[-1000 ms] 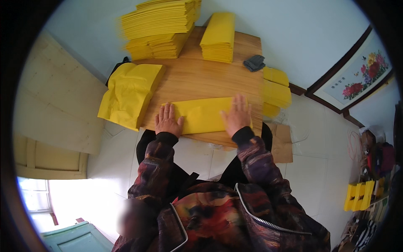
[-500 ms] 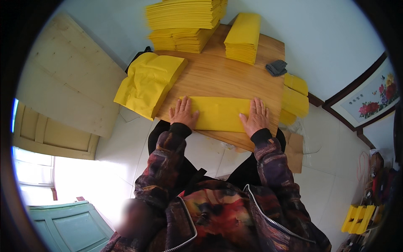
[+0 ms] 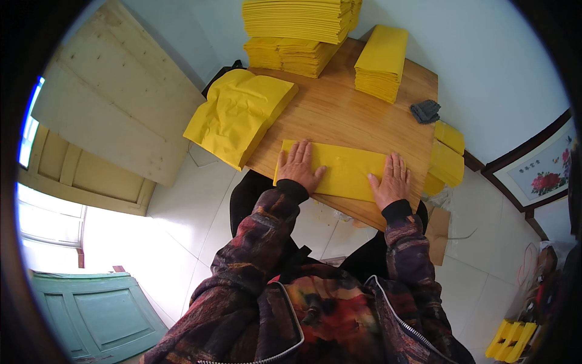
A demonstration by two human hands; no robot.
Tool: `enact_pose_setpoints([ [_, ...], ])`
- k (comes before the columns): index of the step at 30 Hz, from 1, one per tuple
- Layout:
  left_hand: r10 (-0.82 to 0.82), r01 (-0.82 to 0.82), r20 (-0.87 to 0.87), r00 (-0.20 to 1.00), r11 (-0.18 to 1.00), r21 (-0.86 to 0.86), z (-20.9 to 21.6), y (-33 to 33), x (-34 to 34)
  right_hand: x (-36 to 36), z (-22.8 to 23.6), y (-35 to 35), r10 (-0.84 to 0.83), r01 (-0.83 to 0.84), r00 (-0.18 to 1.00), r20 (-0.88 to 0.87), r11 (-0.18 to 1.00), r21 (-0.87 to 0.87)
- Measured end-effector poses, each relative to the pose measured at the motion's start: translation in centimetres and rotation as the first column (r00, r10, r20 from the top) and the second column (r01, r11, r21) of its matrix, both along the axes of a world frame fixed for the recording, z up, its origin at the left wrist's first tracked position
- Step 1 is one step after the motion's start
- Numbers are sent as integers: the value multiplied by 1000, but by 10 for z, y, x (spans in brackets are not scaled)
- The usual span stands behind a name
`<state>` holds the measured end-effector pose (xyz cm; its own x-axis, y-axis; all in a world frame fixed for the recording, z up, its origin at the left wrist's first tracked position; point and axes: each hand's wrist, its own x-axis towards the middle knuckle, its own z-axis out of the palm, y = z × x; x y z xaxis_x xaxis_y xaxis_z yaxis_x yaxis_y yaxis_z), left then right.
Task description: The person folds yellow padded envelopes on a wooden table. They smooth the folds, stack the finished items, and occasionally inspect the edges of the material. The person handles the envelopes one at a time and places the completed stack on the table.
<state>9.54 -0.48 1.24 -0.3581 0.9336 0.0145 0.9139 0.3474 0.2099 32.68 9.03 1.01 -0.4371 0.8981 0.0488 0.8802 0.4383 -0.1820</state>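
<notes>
A flat, folded yellow piece (image 3: 347, 168), paper-like and rectangular, lies along the near edge of the wooden table (image 3: 327, 112). My left hand (image 3: 300, 167) rests flat on its left end, fingers stretched out and pointing away from me. On its right end my right hand (image 3: 391, 182) lies with fingers extended and the thumb out to the side. Neither hand grips anything. Left of my hands, a larger creased yellow sheet (image 3: 237, 115) hangs partly over the table's left edge.
Tall stacks of folded yellow pieces (image 3: 297, 21) stand at the back, with a shorter stack (image 3: 382, 64) to their right. A dark grey cloth (image 3: 425, 111) lies near the right edge. Yellow bundles (image 3: 447, 155) sit beyond that edge. A wooden board (image 3: 121, 91) leans at left.
My left hand has slid inward from the left end, so more of the yellow piece shows beside it. The right hand stays on its end. The whole view has shifted.
</notes>
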Motion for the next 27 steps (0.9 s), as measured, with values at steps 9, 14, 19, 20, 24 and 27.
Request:
enact_pose_setpoints([
  [9, 142, -141, -32, 989, 990, 20, -1, -15, -29, 0, -1, 0, 3, -3, 1000, -4, 1000, 27],
  [14, 145, -146, -89, 985, 989, -13, -5, -12, -30, -1, 9, -1, -39, 39, 999, 13, 999, -28],
  [19, 154, -157, -71, 985, 987, -24, -5, -11, -29, -46, 15, -47, 82, -82, 996, -20, 997, -6],
  [20, 151, -152, -63, 987, 988, -20, -5, -12, -29, -57, 15, -55, 156, -151, 982, -105, 987, 47],
  [24, 136, -135, -65, 989, 991, 20, -5, -12, -32, -73, 8, -62, 129, -133, 989, -72, 990, -46],
  [27, 135, -133, -72, 988, 991, 29, -8, -13, -31, -53, 3, -55, 96, -98, 995, -37, 992, -76],
])
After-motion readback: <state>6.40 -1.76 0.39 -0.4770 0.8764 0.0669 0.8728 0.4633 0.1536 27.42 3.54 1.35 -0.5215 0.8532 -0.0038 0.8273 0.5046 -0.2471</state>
